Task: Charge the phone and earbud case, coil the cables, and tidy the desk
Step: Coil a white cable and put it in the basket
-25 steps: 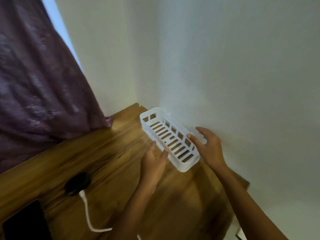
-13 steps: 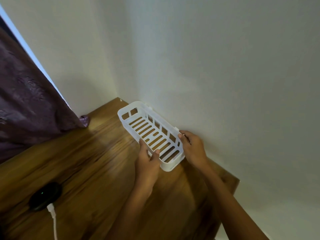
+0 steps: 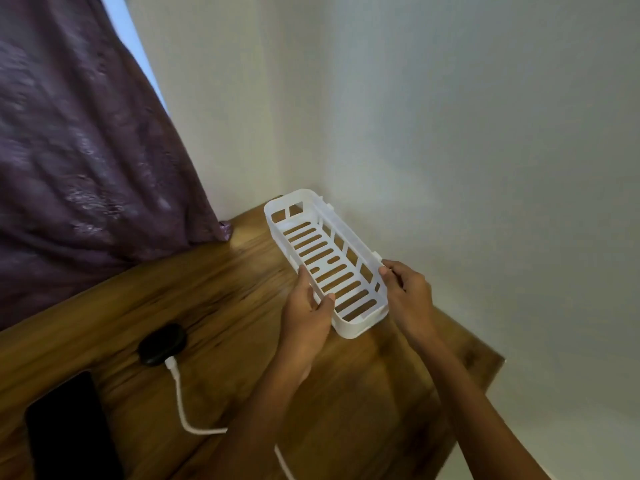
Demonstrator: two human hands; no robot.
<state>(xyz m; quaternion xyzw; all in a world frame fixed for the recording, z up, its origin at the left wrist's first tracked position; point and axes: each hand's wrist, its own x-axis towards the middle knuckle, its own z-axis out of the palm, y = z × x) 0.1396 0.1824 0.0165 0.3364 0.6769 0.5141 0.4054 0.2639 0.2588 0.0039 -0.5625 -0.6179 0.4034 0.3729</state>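
Both hands on the white basket (image 3: 360, 327)! Left hand (image 3: 306, 317) grips its desk-side rim, right hand (image 3: 407, 296) pinches the wall-side rim. The basket runs between them, along the wall, at the desk's (image 3: 225, 299) far corner.

Purple patterned curtain (image 3: 86, 150) beside a white wall (image 3: 467, 133)

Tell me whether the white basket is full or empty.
Empty. The white basket holds nothing; its slotted floor is bare, and the wooden desk shows through the slots.
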